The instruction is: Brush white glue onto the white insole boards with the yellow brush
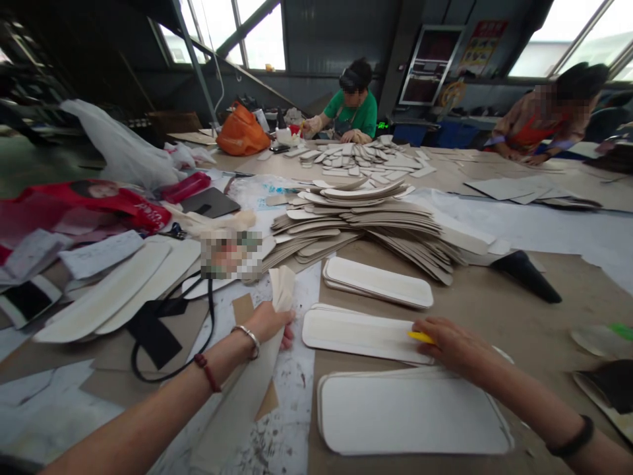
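My left hand [270,324] is closed around a long, pale cream strip [283,287] of thin sheet material, which hangs down toward the near edge of the view. My right hand [452,343] grips a slim yellow tool [421,337]; only its yellow end shows, so its kind is unclear. That hand rests at the right end of a low stack of white, round-cornered panels [356,332]. Another small stack of white panels [378,280] lies just beyond it. Closer to me is a stack of larger white panels [410,415], partly under my right forearm.
Behind the panels rises a big fanned pile of grey-edged boards [366,218]. A black cone-shaped object [527,274] lies at right. White panels [119,290], a black strap [212,310] and a red bag [84,208] crowd the left. Two people work across the table.
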The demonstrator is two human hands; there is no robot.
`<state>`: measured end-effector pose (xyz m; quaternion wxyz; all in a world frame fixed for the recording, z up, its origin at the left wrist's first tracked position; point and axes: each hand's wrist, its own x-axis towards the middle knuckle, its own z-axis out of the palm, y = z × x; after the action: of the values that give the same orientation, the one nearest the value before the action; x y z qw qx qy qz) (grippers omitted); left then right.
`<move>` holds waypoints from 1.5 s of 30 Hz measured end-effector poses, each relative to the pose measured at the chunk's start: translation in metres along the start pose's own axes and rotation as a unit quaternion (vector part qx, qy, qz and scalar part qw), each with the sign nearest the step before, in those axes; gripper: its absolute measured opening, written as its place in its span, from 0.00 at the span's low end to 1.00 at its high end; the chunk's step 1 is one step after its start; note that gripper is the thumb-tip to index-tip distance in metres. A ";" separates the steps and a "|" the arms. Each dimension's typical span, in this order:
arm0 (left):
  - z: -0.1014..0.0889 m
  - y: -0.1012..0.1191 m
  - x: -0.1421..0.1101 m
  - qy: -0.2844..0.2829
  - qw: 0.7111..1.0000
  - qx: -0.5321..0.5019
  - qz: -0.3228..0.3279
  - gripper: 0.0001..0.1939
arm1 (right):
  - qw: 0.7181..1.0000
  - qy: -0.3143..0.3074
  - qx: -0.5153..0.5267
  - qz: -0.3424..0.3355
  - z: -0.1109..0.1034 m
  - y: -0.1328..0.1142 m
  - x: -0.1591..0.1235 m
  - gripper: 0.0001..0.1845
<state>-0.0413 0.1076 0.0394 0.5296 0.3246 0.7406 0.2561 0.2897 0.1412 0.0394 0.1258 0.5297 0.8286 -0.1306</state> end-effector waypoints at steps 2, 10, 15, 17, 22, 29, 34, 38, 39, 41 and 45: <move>-0.008 -0.002 -0.004 0.004 1.000 -0.022 0.020 0.16 | 1.000 0.004 -0.009 -0.002 -0.002 -0.001 -0.001 0.13; 0.006 -0.033 -0.059 -0.064 0.989 -0.126 0.039 0.11 | 0.993 0.114 -0.034 -0.001 -0.021 0.000 -0.022 0.09; 0.041 -0.063 -0.091 -0.087 0.980 -0.179 0.000 0.14 | 0.940 0.301 0.154 -0.049 -0.052 -0.035 -0.073 0.20; 0.052 -0.069 -0.094 -0.076 0.984 -0.162 0.007 0.13 | 0.900 0.329 0.285 -0.009 -0.053 -0.059 -0.090 0.24; 0.062 -0.066 -0.092 -0.053 0.990 -0.129 -0.028 0.10 | 0.764 0.284 0.579 -0.004 -0.016 -0.115 -0.091 0.27; 0.064 -0.068 -0.091 -0.059 0.991 -0.118 -0.022 0.07 | 0.757 0.175 0.623 0.090 0.022 -0.141 -0.075 0.20; 0.064 -0.071 -0.090 -0.060 0.993 -0.102 -0.010 0.07 | 0.773 0.173 0.601 0.104 0.022 -0.145 -0.083 0.19; 0.064 -0.073 -0.090 -0.060 0.993 -0.097 -0.008 0.08 | 0.816 0.199 0.531 0.108 0.028 -0.147 -0.087 0.16; 0.064 -0.073 -0.090 -0.062 0.993 -0.097 -0.010 0.09 | 0.832 0.205 0.504 0.108 0.029 -0.146 -0.089 0.15; 0.064 -0.074 -0.090 -0.066 0.993 -0.097 -0.015 0.12 | 0.861 0.226 0.441 0.114 0.032 -0.138 -0.095 0.15; 0.065 -0.074 -0.089 -0.074 0.993 -0.091 -0.021 0.15 | 0.888 0.298 0.316 0.148 0.033 -0.112 -0.112 0.15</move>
<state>0.0249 -0.0056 0.0207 0.6155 0.2771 0.6797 0.2869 0.2356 -0.0102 0.0566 -0.2832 0.6722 0.6536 -0.2017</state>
